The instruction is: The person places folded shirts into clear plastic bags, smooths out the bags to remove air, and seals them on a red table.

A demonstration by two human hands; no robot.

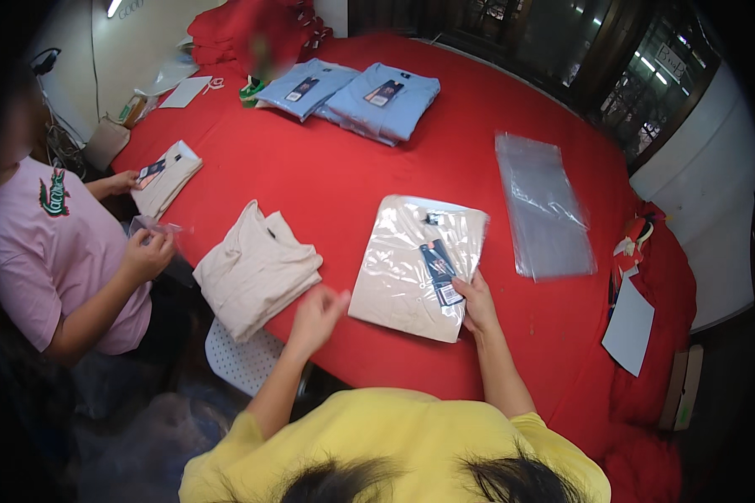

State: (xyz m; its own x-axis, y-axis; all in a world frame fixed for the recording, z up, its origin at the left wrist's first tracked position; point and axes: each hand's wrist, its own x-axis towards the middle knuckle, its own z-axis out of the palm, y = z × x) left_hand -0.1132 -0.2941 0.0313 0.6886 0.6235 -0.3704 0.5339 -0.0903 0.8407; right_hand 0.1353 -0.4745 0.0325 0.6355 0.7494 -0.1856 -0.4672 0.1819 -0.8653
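Observation:
My right hand (476, 303) grips the lower right edge of a folded beige shirt in a clear plastic bag (394, 277), its thumb on top. A dark hang tag (439, 272) with an orange patch shows through the shiny plastic. My left hand (317, 317) hovers just left of the bag, empty, its fingers a little apart. Close to it, on the far left side, lies a pile of folded beige shirts (256, 268) without bags.
Empty clear bags (545, 205) lie flat to the right on the red-covered table (361, 159). Bagged light blue shirts (386, 101) sit at the back. At left, a co-worker in a pink shirt (75, 243) holds a folded beige garment (168, 180) with a tag.

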